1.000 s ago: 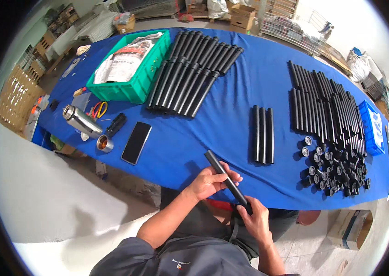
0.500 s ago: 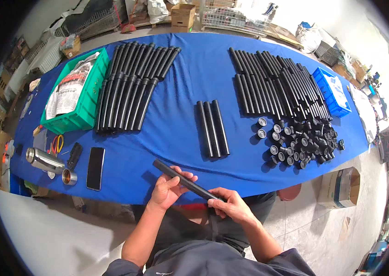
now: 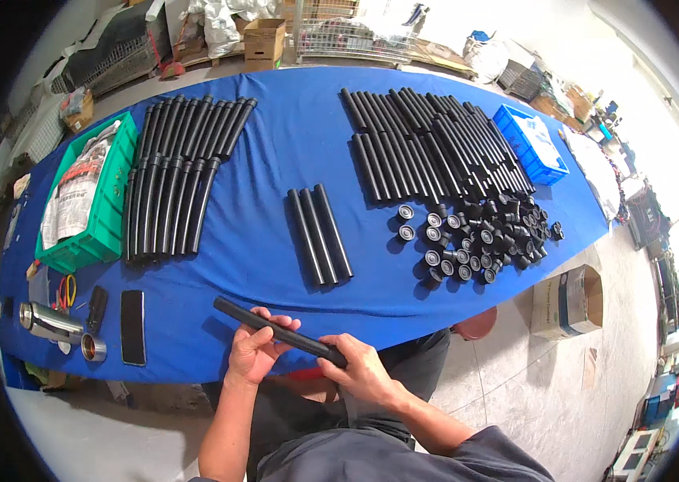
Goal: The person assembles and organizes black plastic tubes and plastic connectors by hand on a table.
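Though in two hands (image 3: 251, 351) (image 3: 364, 371), one tube (image 3: 295, 338).

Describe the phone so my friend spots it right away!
Find the big blue table, then its near-left part, left of the left hand. The phone lies right of the metal cup. It's a flat black rectangle, wider than the black object nearby and not silver like the cup.

Held tube (image 3: 299, 338): plain black
Tablecloth (image 3: 263, 161): solid blue
End caps (image 3: 486, 238): black, grey-ringed faces
Large crate (image 3: 86, 252): green
Small crate (image 3: 548, 174): blue
Newspaper (image 3: 77, 193): white; red, dark print
Flask (image 3: 52, 323): silver
Scissor handles (image 3: 73, 287): yellow, red
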The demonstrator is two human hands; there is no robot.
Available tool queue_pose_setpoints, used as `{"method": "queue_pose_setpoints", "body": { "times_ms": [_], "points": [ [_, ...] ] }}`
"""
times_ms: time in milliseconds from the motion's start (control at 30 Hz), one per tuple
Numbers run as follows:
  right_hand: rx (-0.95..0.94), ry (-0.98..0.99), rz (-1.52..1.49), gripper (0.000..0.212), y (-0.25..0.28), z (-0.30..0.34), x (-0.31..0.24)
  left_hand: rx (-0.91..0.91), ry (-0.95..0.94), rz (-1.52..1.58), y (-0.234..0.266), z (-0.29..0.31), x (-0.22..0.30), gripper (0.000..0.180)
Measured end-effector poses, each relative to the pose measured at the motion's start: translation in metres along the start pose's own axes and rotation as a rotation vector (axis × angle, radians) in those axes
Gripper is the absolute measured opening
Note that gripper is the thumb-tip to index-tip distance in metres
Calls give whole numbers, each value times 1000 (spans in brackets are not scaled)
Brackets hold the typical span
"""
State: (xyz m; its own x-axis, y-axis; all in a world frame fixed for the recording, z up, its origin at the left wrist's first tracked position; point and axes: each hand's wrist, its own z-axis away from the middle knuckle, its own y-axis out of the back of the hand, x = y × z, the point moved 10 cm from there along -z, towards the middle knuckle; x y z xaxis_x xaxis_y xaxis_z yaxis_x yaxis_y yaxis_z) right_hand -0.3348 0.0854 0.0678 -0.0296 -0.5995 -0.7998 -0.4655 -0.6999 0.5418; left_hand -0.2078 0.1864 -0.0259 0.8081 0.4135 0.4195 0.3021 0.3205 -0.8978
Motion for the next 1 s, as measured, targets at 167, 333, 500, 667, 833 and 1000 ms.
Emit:
{"method": "queue_pose_setpoints", "body": {
  "times_ms": [167,333,500,667,833,1000],
  "points": [
    [-426,-830,-699,39,-43,35,45,-6,-10,8,-1,5,2,29],
    [-142,-211,-122,38,-16,14,30,-10,-9,-24,-6,-2,-1,29],
    [-347,-695,-635,35,-37,31,41,-50,-13,0,-5,4,2,31],
    [-159,-244,-285,40,-21,13,32,3,7,-37,1,0,-2,28],
    [-258,-503,-518,47,-29,17,35,-60,-18,-2,-2,3,1,27],
    [-266,-514,-444,46,-32,24,41,-44,-11,-25,-8,1,0,28]
  ]
}}
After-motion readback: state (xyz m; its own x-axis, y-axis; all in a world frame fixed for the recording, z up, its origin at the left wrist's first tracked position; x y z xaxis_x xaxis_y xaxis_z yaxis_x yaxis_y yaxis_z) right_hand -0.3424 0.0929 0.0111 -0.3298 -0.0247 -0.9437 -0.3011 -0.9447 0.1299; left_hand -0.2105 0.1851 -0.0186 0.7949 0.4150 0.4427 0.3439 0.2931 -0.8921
